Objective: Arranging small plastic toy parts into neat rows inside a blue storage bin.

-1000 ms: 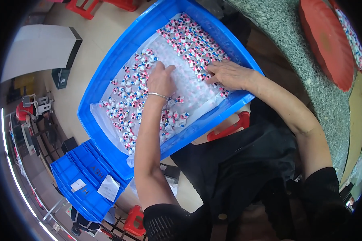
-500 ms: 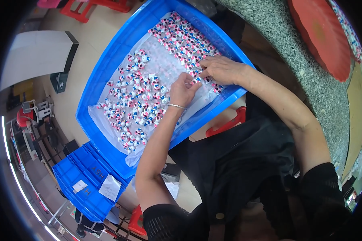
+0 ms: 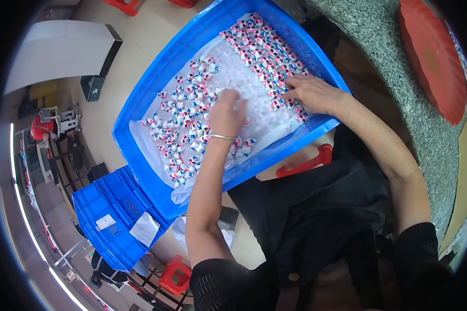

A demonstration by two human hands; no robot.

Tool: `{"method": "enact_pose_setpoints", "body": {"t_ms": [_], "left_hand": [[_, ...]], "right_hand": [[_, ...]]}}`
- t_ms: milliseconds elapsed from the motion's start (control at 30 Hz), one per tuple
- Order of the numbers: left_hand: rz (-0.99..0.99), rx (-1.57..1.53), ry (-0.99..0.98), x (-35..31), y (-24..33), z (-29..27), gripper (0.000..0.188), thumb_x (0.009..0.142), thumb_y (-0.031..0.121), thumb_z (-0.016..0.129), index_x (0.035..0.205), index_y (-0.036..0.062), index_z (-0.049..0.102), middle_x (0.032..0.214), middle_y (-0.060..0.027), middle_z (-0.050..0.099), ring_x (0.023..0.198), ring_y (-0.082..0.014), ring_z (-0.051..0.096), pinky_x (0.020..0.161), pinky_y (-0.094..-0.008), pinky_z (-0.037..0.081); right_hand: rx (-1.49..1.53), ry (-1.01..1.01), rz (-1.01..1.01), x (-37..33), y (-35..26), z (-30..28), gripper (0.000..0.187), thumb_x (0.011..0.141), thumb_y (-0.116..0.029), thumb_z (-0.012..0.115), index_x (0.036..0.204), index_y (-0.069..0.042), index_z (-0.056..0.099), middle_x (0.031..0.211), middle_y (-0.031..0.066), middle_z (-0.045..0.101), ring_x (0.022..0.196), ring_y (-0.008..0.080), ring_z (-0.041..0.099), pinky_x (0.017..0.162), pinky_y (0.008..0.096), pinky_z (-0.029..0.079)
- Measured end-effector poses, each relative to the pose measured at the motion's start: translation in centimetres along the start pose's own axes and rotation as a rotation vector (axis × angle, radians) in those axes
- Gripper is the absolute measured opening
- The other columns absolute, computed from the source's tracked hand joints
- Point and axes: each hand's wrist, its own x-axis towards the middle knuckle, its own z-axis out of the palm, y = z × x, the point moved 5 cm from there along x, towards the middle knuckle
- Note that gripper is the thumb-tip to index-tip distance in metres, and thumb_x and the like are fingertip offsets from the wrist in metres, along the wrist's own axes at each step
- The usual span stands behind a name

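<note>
White light strip (image 3: pixel 12 150) bending down the far left, fisheye style. Near it, up top, a pale panel (image 3: pixel 57 52) with a dark edge. Lower down, blue ribbed plastic (image 3: pixel 96 202) with white paper slips (image 3: pixel 144 231) on it, right beside the corner of the big blue tub (image 3: pixel 163 67).

Inside the tub's left half, tons of loose pieces (image 3: pixel 184 124), small, pink, white and blue, lying every which way on a see-through white liner (image 3: pixel 264 137). Next along, left hand (image 3: pixel 228 114), back of it facing up, at the right edge of that loose bunch, thumb a bit away from the fingers. Pretty blurry at the tips though, so can't tell if pinching anything. Thin bangle (image 3: pixel 222 137) on that wrist.

Then a stretch of bare liner, and past it the neat packed rows (image 3: pixel 267 52) of the same pieces, along the tub's far right side. Right hand (image 3: pixel 314 94) at the near end of those rows, fingers bent and reaching in among the pieces. Can't tell if gripping one. Farther right, speckled stone desk (image 3: pixel 386 67), with a big red ridged dish (image 3: pixel 433 67) on it.
</note>
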Motion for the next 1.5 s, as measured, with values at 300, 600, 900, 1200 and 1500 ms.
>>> {"method": "enact_pose_setpoints", "body": {"t_ms": [300, 600, 900, 1200, 1500], "left_hand": [[-0.230, 0.315, -0.054, -0.9, -4.1, -0.6, 0.026, 0.082, 0.030, 0.065, 0.085, 0.0055, 0.058, 0.075, -0.0149, 0.064, 0.068, -0.0357, 0.063, 0.059, -0.0462, 0.048], [0.011, -0.462, -0.169, -1.2, 4.0, 1.9, 0.017, 0.083, 0.007, 0.063, 0.099, 0.0041, 0.056, 0.093, -0.0109, 0.058, 0.069, -0.0206, 0.063, 0.063, -0.0324, 0.053], [0.325, -0.047, -0.346, -1.6, 7.5, 6.5, 0.021, 0.081, 0.017, 0.069, 0.094, 0.0064, 0.056, 0.101, -0.0124, 0.056, 0.071, -0.0345, 0.063, 0.059, -0.0435, 0.054], [0.144, 0.064, -0.124, 0.3, 3.0, 1.5, 0.023, 0.077, 0.013, 0.071, 0.097, 0.0091, 0.060, 0.102, -0.0108, 0.057, 0.085, -0.0323, 0.062, 0.070, -0.0409, 0.052], [0.323, 0.466, -0.336, 2.5, -3.4, 1.0, 0.027, 0.071, 0.002, 0.067, 0.098, 0.0057, 0.061, 0.093, -0.0114, 0.060, 0.088, -0.0294, 0.058, 0.080, -0.0388, 0.049]], "right_hand": [[0.002, 0.143, -0.036, 0.7, -1.1, -0.6, 0.031, 0.076, -0.001, 0.062, 0.107, -0.006, 0.066, 0.106, 0.0123, 0.055, 0.105, 0.0303, 0.055, 0.089, 0.0409, 0.047], [-0.001, 0.166, -0.003, -0.4, 0.5, 0.0, 0.032, 0.080, -0.003, 0.063, 0.112, -0.004, 0.064, 0.108, 0.0127, 0.056, 0.104, 0.0307, 0.057, 0.087, 0.0405, 0.047], [-0.035, 0.238, -0.040, -0.6, 0.2, -0.1, 0.037, 0.080, -0.003, 0.062, 0.117, -0.005, 0.061, 0.115, 0.0139, 0.055, 0.108, 0.0314, 0.056, 0.090, 0.0405, 0.047], [-0.002, 0.140, 0.005, -0.8, 0.5, -0.1, 0.032, 0.079, -0.001, 0.062, 0.112, -0.003, 0.062, 0.107, 0.0126, 0.055, 0.102, 0.0322, 0.058, 0.085, 0.0421, 0.048], [0.016, 0.116, 0.037, 0.2, 0.5, 0.4, 0.031, 0.083, -0.005, 0.063, 0.114, -0.004, 0.061, 0.108, 0.0122, 0.055, 0.101, 0.0312, 0.058, 0.085, 0.0412, 0.048]]}}
